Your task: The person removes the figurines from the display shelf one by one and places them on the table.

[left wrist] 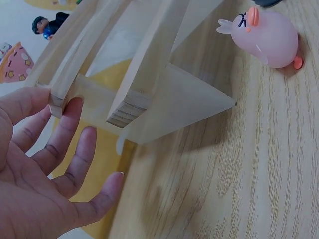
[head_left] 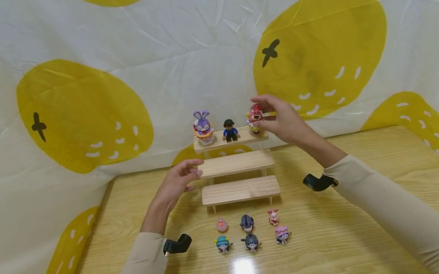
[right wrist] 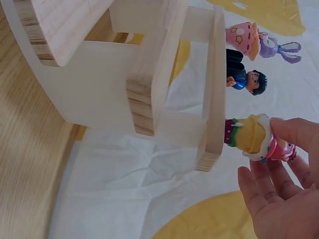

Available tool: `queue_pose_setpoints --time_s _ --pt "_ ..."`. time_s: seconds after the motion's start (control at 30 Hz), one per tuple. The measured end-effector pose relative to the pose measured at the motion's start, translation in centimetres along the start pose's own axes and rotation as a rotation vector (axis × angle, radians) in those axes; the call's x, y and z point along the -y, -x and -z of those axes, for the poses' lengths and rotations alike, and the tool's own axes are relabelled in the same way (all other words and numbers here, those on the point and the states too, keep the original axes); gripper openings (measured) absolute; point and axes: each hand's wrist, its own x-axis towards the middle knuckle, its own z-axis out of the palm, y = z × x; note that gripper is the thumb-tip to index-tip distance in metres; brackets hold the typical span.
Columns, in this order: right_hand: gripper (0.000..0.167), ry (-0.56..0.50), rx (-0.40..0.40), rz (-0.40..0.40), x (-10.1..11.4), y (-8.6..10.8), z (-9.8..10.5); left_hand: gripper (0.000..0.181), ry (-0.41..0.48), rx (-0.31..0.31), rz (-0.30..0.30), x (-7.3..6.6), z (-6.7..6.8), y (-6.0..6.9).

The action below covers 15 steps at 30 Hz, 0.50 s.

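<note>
Pink bear point(head_left: 256, 116) at right end of top shelf point(head_left: 220, 142), pinched between thumb and fingers of right hand point(head_left: 285, 121). Left hand point(head_left: 174, 182) lower, well apart from bear, gripping left end of middle shelf point(head_left: 234, 164).

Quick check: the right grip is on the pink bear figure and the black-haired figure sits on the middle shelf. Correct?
Not quite. The black-haired figure sits on the top shelf, not the middle shelf; the head view shows it plainly. The right grip is on the pink bear figure, as you said.
</note>
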Motion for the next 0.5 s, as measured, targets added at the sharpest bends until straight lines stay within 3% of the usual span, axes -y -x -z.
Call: queue_pose_setpoints --time_s 0.5 --pt "0.045 0.015 0.013 -0.076 -0.48 0.17 0.09 0.033 0.002 0.002 0.020 -0.09 -0.04 -0.01"
